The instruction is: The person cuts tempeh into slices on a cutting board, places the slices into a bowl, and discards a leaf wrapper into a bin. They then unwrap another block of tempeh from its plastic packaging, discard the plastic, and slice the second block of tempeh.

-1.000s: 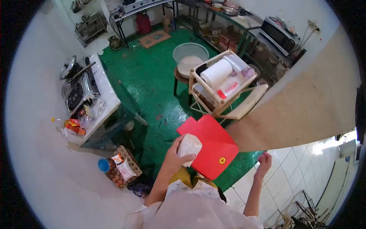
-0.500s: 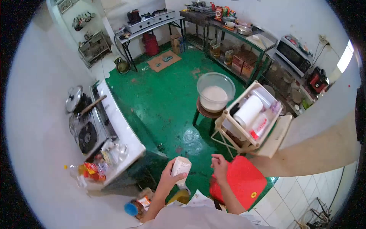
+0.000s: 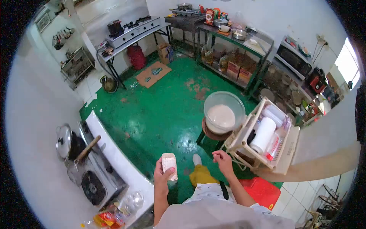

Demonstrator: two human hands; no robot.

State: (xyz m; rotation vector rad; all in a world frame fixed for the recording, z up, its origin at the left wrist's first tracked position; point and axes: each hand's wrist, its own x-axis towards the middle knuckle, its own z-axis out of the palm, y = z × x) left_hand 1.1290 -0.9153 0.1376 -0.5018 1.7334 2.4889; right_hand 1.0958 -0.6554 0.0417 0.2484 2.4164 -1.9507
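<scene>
My left hand (image 3: pixel 162 174) grips a small pale wrapped block (image 3: pixel 169 166), held upright in front of my chest. My right hand (image 3: pixel 223 160) hovers empty with the fingers loosely curled, just left of a cream plastic rack (image 3: pixel 284 154) that holds a white paper roll (image 3: pixel 264 134). Beyond my right hand a clear bowl (image 3: pixel 224 110) with white powder sits on a dark round stool (image 3: pixel 211 134). My foot in a white sock shows below, over the green floor (image 3: pixel 160 107).
A white counter (image 3: pixel 114 156) with a gas stove (image 3: pixel 91 187), a lidded pot (image 3: pixel 64 141) and packets is at my left. A red stool (image 3: pixel 263 191) stands at lower right. Far tables carry a cooktop (image 3: pixel 131 26), jars and a microwave (image 3: pixel 293 57).
The view has swung up and forward across the room. The bowl and rack have come nearer. My right hand rose from my side to chest height; the red stool dropped behind me.
</scene>
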